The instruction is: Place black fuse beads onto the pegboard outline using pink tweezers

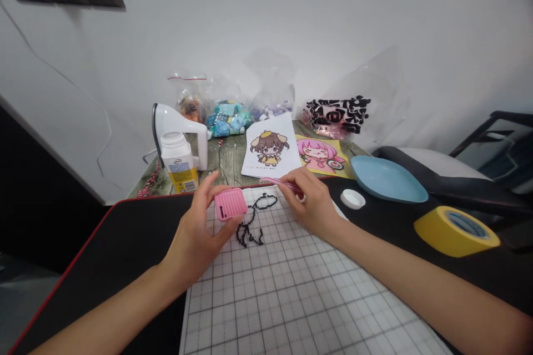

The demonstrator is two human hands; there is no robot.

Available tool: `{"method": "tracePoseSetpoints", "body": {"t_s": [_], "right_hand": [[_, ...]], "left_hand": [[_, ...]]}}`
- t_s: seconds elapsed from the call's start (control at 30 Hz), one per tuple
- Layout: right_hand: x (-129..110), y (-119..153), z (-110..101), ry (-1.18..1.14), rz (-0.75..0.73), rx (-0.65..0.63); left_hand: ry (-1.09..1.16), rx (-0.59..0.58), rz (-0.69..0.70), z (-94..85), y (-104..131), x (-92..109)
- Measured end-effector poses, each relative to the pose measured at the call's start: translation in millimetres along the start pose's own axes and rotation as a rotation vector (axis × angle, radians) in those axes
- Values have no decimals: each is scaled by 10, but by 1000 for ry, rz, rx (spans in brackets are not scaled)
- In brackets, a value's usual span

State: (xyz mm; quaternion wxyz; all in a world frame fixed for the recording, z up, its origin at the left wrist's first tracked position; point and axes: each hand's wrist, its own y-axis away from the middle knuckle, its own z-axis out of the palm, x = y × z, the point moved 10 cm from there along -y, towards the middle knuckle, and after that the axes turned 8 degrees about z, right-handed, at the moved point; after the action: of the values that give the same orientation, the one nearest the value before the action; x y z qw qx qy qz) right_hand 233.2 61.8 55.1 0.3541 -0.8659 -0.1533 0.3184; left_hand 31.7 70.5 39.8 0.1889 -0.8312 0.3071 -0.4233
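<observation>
My left hand (201,228) grips a small pink ridged bead tray (231,204) by its edges, above the far left part of a white gridded pegboard (266,283). A few black beads sit in the tray's lower left grooves. In my right hand (310,199) are pink tweezers (272,180), pinched between the fingers, their tips pointing left over the board's far edge. Black beads (250,236) form a curved outline on the board between my hands. The tray and my left fingers hide part of that outline.
Behind the board lie a printed cartoon sheet (270,147) and a pink-haired character picture (320,156). A white bottle (180,163) and a white iron (179,122) stand left. Rightward are a white cap (352,198), a blue tray (389,178) and yellow tape (456,232). Bead bags (228,118) line the wall.
</observation>
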Motion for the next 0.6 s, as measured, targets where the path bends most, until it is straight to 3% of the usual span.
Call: {"method": "tracePoseSetpoints", "body": {"t_s": [0.6], "right_hand": [[-2,7,-5,38,2,27]], "left_hand": [[-18,15,-16,-28,2,-15]]}}
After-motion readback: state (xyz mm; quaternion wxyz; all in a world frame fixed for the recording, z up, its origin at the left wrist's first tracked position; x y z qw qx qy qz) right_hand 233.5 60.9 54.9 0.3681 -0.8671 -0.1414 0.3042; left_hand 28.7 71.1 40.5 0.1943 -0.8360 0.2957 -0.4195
